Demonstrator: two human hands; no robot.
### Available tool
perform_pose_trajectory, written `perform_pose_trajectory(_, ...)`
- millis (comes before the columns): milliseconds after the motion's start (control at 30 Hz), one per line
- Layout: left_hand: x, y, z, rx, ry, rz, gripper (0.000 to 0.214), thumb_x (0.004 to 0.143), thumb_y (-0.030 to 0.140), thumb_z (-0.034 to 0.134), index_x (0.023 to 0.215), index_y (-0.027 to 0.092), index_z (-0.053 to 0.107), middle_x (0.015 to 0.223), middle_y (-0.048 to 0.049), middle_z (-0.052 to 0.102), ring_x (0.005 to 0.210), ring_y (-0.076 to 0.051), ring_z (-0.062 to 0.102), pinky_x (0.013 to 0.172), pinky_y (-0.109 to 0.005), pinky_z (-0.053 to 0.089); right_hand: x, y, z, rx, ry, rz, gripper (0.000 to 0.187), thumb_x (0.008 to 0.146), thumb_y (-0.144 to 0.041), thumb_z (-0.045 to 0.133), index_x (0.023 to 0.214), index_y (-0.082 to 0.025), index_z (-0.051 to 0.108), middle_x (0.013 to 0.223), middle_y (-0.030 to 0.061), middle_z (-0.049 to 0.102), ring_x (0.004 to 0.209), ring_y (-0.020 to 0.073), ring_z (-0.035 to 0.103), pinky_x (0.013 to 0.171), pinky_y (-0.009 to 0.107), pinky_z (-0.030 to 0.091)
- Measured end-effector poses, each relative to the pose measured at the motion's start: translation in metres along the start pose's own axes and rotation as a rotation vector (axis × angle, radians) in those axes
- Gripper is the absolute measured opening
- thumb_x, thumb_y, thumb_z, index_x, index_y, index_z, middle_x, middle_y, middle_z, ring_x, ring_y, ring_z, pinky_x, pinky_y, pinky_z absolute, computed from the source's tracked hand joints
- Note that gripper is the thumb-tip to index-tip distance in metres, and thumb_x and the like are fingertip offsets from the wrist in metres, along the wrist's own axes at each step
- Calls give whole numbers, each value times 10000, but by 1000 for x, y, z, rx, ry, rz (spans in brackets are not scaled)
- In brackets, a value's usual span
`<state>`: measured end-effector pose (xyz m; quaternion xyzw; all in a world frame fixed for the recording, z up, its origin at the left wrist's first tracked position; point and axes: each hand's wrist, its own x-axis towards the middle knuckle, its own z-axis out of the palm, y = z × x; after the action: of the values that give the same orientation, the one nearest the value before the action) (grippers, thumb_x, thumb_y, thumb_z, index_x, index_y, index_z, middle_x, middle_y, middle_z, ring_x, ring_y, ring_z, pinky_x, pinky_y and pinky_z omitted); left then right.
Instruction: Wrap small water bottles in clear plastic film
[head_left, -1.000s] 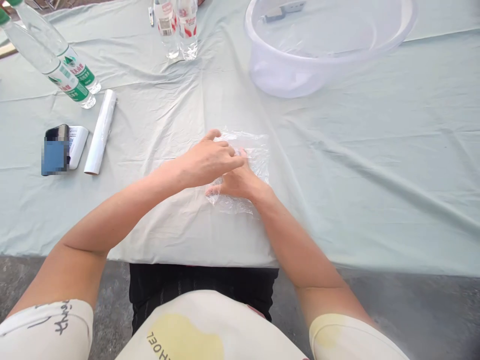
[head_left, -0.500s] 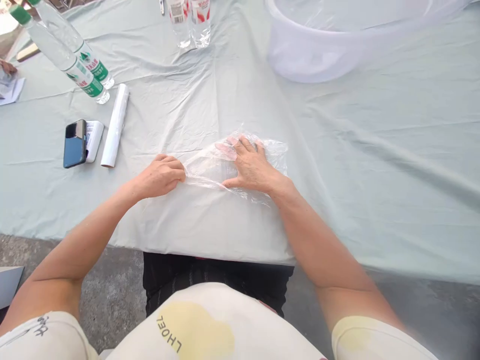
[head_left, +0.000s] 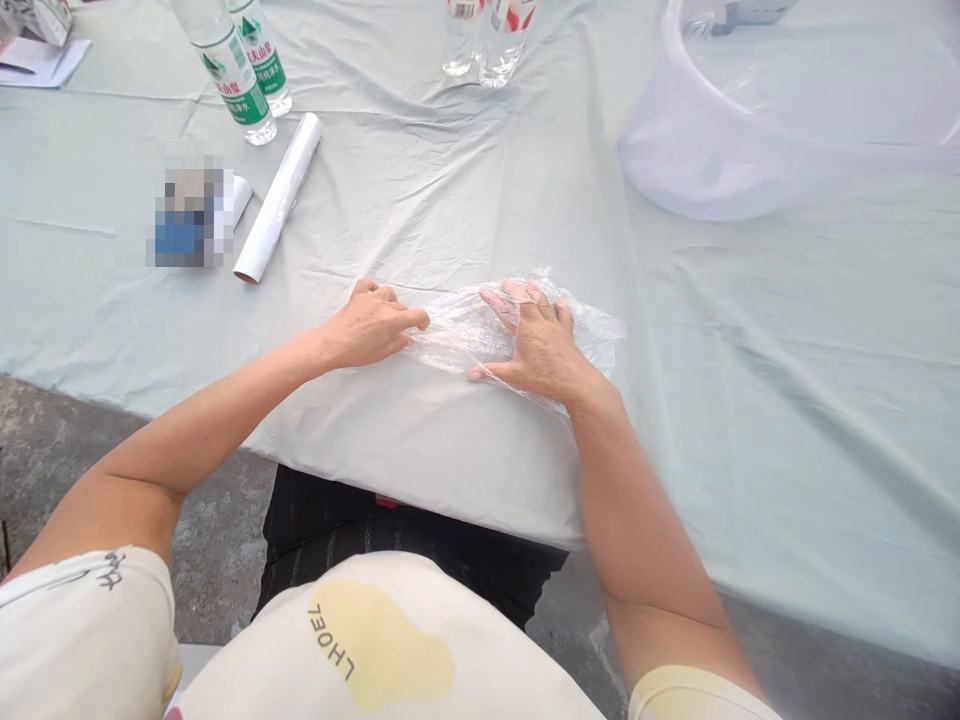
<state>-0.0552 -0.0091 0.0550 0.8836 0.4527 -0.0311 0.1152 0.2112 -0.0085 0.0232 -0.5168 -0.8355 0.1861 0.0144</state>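
A crumpled clear plastic bag (head_left: 592, 325) lies on the pale green tablecloth (head_left: 450, 200) near the table's front edge. My right hand (head_left: 536, 345) lies flat on the bag with its fingers spread, pressing it down. My left hand (head_left: 371, 328) rests at the bag's left end, fingers curled and pinching the edge of the plastic.
A white roll (head_left: 278, 197) lies at the left, beside a blurred-out object (head_left: 191, 212). Two green-labelled water bottles (head_left: 240, 75) stand behind it, and two red-labelled bottles (head_left: 487, 35) stand at the back. A large translucent basin (head_left: 750, 130) sits at the back right. Papers (head_left: 37, 55) lie far left.
My left hand came off the right hand, moved left to the bag's end and took hold of it. My right hand flattened on the bag. The view swung left.
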Motion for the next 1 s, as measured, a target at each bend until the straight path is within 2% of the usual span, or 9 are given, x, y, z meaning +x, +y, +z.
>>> perform_pose_trajectory(167, 4, -3, 11, 45, 94, 18, 325, 891, 173, 527, 1155, 250, 699, 800, -72, 715, 985, -273, 616, 1011, -541, 328, -1, -2, 0, -18, -9, 14, 1010, 841, -772, 514, 1642, -259, 174, 1692, 133, 157, 1568, 431, 37, 1220, 669, 93)
perform_pose_trajectory(333, -2, -12, 24, 153, 220, 155, 226, 942, 135, 463, 892, 203, 673, 687, -9, 659, 834, -197, 596, 1029, -585, 351, -1, 1, 1, 28, -4, 17, 1001, 832, -734, 570, 1640, -282, 188, 1699, 110, 147, 1571, 425, 24, 1230, 660, 58)
perform_pose_trajectory(467, -21, -14, 28, 343, 439, 227, 285, 923, 49, 425, 791, 210, 620, 861, -14, 693, 829, -151, 595, 1053, -539, 387, -3, 3, -3, 78, -22, 18, 986, 837, -679, 609, 1639, -283, 192, 1701, 94, 149, 1579, 396, 21, 1253, 622, 40)
perform_pose_trajectory(567, -35, -9, 26, 439, 511, 336, 274, 882, 4, 467, 736, 206, 580, 1105, -17, 707, 1097, -171, 618, 1110, -508, 373, -3, 3, -8, 115, -44, 27, 992, 833, -672, 619, 1639, -285, 190, 1704, 89, 147, 1582, 383, 19, 1262, 602, 37)
perform_pose_trajectory(667, -44, 0, 19, 415, 390, 502, 261, 904, 25, 502, 730, 200, 585, 1318, -10, 662, 1343, -173, 522, 1178, -445, 356, -3, 2, -12, 131, -56, 34, 1015, 820, -710, 607, 1638, -267, 201, 1701, 104, 160, 1580, 389, 31, 1259, 603, 34)
perform_pose_trajectory(733, -44, 5, 17, 331, 292, 593, 269, 914, 30, 503, 729, 196, 607, 1326, -33, 665, 1362, -167, 512, 1180, -392, 371, -2, 3, -15, 145, -68, 33, 1043, 801, -741, 607, 1635, -247, 220, 1700, 114, 168, 1579, 391, 42, 1259, 599, 31)
perform_pose_trajectory(867, -39, 13, 18, 185, 113, 672, 259, 878, 44, 510, 691, 182, 625, 1088, -98, 711, 1074, -198, 639, 906, -343, 508, -1, 6, -23, 208, -99, 18, 966, 805, -756, 590, 1597, -264, 336, 1690, 102, 218, 1576, 386, 85, 1254, 602, 62)
perform_pose_trajectory(933, -35, 15, 19, 125, 32, 637, 233, 852, 99, 549, 641, 183, 603, 998, -97, 694, 911, -202, 629, 743, -344, 483, -1, 5, -28, 304, -80, 47, 804, 882, -725, 505, 1543, -273, 436, 1664, 94, 297, 1565, 369, 159, 1248, 586, 129)
perform_pose_trajectory(1000, -30, 17, 18, 23, -12, 591, 238, 872, 189, 567, 636, 182, 595, 987, -98, 681, 861, -205, 603, 695, -342, 448, 0, 2, -31, 427, -32, 109, 622, 976, -650, 370, 1436, -281, 570, 1625, 77, 382, 1540, 337, 252, 1231, 548, 210)
